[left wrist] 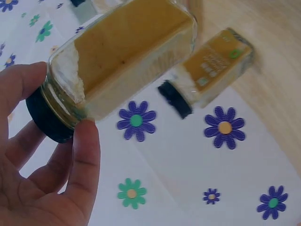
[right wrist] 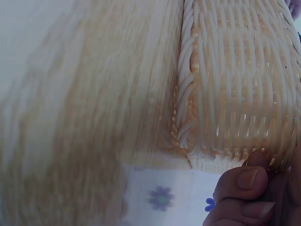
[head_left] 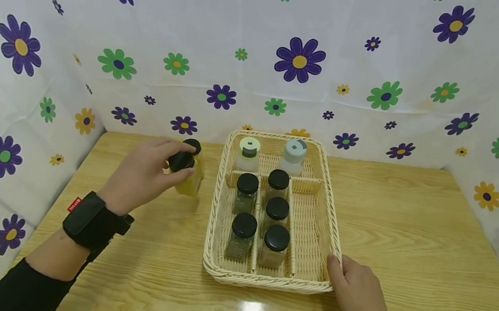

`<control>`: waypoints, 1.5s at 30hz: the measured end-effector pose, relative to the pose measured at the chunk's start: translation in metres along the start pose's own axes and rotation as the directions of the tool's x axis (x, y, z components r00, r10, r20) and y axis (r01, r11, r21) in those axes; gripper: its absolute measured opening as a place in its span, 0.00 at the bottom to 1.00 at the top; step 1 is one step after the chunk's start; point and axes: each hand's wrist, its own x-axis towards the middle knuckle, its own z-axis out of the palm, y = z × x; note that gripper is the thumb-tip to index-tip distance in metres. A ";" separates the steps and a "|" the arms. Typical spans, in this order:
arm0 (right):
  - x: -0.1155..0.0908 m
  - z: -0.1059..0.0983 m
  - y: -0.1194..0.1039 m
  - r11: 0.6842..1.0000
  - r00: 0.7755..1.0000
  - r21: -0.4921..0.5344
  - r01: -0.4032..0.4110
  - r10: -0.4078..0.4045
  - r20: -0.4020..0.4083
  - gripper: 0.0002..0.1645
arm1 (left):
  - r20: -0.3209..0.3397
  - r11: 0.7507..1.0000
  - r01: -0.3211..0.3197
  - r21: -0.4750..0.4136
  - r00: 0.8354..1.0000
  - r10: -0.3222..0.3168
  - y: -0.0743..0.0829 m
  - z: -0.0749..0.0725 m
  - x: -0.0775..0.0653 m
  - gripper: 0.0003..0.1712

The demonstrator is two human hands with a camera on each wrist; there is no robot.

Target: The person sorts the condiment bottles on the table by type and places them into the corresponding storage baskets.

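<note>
My left hand (head_left: 142,174) grips the black lid of a glass spice jar (head_left: 188,187) filled with yellow-brown powder, left of the basket. In the left wrist view, the thumb and fingers (left wrist: 84,155) curl round the lid of that jar (left wrist: 127,56). A second yellow spice jar (head_left: 200,163) stands right behind it, partly hidden by the hand; its label faces the left wrist camera. My right hand (head_left: 361,298) holds the near right corner of a woven basket (head_left: 215,225). In the right wrist view, curled fingertips (right wrist: 247,179) lie against the wicker wall.
Dividers split the basket into compartments. Two pale-capped shakers (head_left: 295,154) stand in its far compartment. Black-lidded jars stand below: two dark green ones (head_left: 240,245) on the left, three (head_left: 272,255) in the middle. A flowered cloth (head_left: 339,72) hangs behind the wooden table (head_left: 420,245).
</note>
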 end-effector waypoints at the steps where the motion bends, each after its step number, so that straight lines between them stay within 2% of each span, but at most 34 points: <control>1: 0.000 0.000 0.000 1.000 1.000 0.000 0.000 0.000 -0.003 0.29 | -0.012 1.000 -0.014 -0.001 1.000 0.014 0.002 -0.001 0.002 0.21; 4: 0.001 -0.002 0.000 1.000 1.000 -0.002 -0.002 0.002 -0.009 0.28 | -0.035 0.999 -0.050 -0.002 0.998 0.050 0.009 -0.003 0.008 0.21; 12: 0.003 -0.002 0.001 1.000 1.000 0.002 -0.005 0.005 -0.005 0.28 | -0.043 0.995 -0.103 -0.015 0.994 0.102 0.031 -0.003 0.022 0.22; 22: 0.003 -0.001 0.002 1.000 1.000 0.008 -0.008 0.008 -0.003 0.30 | -0.068 0.976 -0.203 -0.073 0.978 0.198 0.065 0.002 0.041 0.21; 33: 0.002 -0.002 0.003 1.000 1.000 0.012 0.006 -0.006 -0.026 0.27 | -0.079 0.945 -0.304 -0.123 0.952 0.296 0.097 0.016 0.065 0.20; 38: 0.002 -0.003 0.003 1.000 1.000 0.011 0.008 -0.008 -0.023 0.27 | -0.062 0.932 -0.335 -0.136 0.942 0.329 0.106 0.025 0.075 0.21; 45: 0.004 -0.002 0.005 1.000 0.999 0.022 0.022 -0.021 -0.042 0.25 | -0.022 0.927 -0.360 -0.109 0.933 0.360 0.118 0.039 0.090 0.21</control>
